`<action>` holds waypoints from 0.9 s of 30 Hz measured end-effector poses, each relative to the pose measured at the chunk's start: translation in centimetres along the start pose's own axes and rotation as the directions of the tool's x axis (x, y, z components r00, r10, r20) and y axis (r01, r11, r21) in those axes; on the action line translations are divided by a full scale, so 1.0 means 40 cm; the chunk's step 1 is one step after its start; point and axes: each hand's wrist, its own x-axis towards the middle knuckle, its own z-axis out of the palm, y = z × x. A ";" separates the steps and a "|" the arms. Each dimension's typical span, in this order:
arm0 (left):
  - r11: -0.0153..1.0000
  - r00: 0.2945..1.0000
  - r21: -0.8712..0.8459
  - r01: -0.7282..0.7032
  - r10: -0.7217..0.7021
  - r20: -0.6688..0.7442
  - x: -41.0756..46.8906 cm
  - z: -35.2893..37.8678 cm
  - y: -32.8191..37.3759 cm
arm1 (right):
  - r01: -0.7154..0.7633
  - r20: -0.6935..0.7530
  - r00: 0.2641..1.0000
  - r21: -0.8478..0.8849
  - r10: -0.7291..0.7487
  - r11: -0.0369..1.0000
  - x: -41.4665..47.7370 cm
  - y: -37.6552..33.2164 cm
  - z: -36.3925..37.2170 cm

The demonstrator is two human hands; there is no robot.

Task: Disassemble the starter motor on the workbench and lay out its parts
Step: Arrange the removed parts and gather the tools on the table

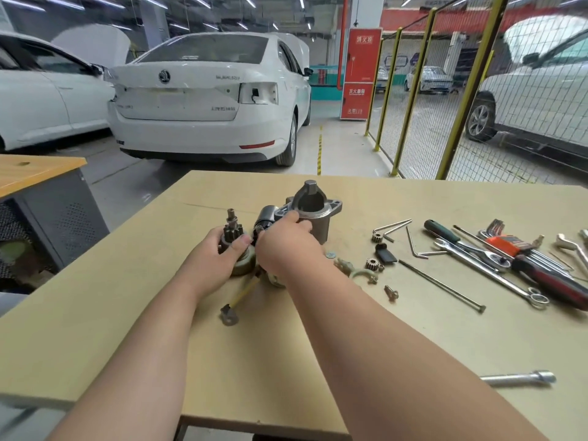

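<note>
On the tan workbench (191,361) my left hand (219,253) grips the pinion drive gear assembly (234,232), its toothed shaft pointing up. My right hand (283,246) holds the grey cast nose housing (313,210), fingers curled round its flange. A dark solenoid (266,215) lies just behind the hands. Below them lie a yellow-sleeved lead with a terminal (235,302), two small planet gears (377,236) (373,264), a shift fork (353,270), a washer (331,254), a black rubber piece (385,253) and a small bolt (391,292).
Right of the parts lie a long through bolt (442,285), hex keys (394,227), a green-handled screwdriver (442,230), a ratchet and wrenches (483,256), a red-handled tool (553,281). A socket extension (518,378) sits near the front edge. White cars and a yellow mesh fence stand beyond.
</note>
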 end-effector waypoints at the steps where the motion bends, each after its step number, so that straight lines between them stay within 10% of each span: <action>1: 1.000 1.000 -0.012 0.006 -0.005 0.029 -0.004 0.002 0.003 | 0.018 -0.001 1.000 0.068 -0.018 0.998 -0.007 -0.004 -0.001; 5: 1.000 0.997 0.017 -0.013 0.012 0.076 -0.017 0.013 0.007 | 0.329 -0.104 0.944 0.242 -0.313 0.913 -0.030 0.057 -0.062; 9: 0.990 0.998 0.138 -0.014 0.006 0.059 -0.015 0.019 0.008 | 0.486 -0.037 0.861 -0.239 -0.508 0.841 -0.006 0.234 -0.184; 11: 0.974 0.982 0.216 -0.065 0.101 -0.161 -0.028 0.022 0.041 | 0.403 0.026 0.901 -0.421 -0.433 0.813 0.017 0.325 -0.229; 13: 0.894 0.819 0.304 -0.328 0.430 -0.379 -0.057 0.043 0.096 | 0.385 0.098 0.916 -0.490 -0.390 0.782 0.034 0.387 -0.251; 15: 0.652 0.649 0.535 -0.538 0.725 -0.231 -0.093 0.100 0.149 | 0.435 0.172 0.897 -0.503 -0.407 0.747 0.048 0.419 -0.255; 18: 0.387 0.726 0.708 -0.591 0.638 0.257 -0.132 0.200 0.179 | 0.497 0.171 0.858 -0.511 -0.483 0.701 0.069 0.431 -0.248; 22: 0.316 0.801 0.782 -0.537 0.481 0.355 -0.116 0.242 0.171 | 0.519 0.138 0.831 -0.542 -0.540 0.660 0.108 0.434 -0.237; 27: 0.349 0.811 0.783 -0.516 0.494 0.314 -0.105 0.248 0.155 | 0.333 -0.283 0.886 -0.164 -0.368 0.928 0.174 0.443 -0.279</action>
